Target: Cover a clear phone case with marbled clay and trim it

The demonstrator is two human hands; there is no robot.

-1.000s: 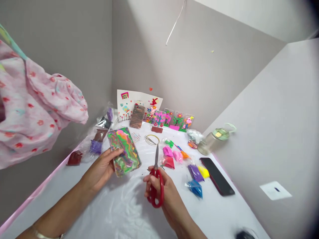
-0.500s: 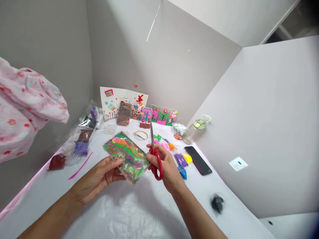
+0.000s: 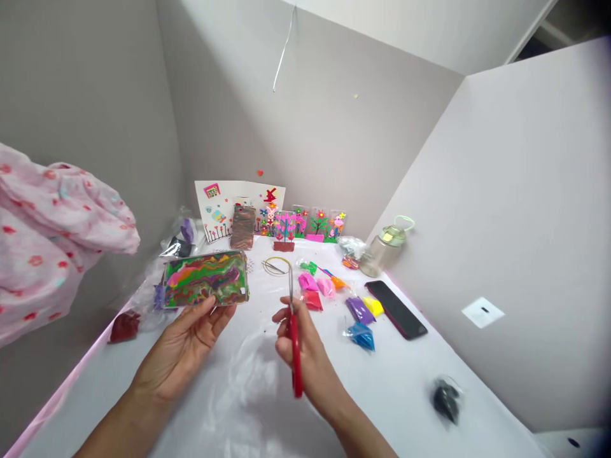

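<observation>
Between the thumb and fingers of my left hand is a phone case covered in swirled green, pink, orange and purple clay. It is raised above the table, held by its lower edge with the patterned face towards me. My right hand grips red-handled scissors, seen nearly edge-on with their blades pointing up and away. The scissors and the case are apart. Past the scissors lie a yellow ring with thin tools by it, and several small packets of coloured clay, among them a purple packet and a blue packet.
On the right are a black phone, a bottle and a black packet. Decorated clear panels, a brown-patterned case and a drawn card stand at the back. Bagged clay and hanging pink cloth are at left.
My left hand has moved the phone case left, away from the scissors, and levelled it. My right hand has let go of the case's edge and lowered the scissors, turning them edge-on.
</observation>
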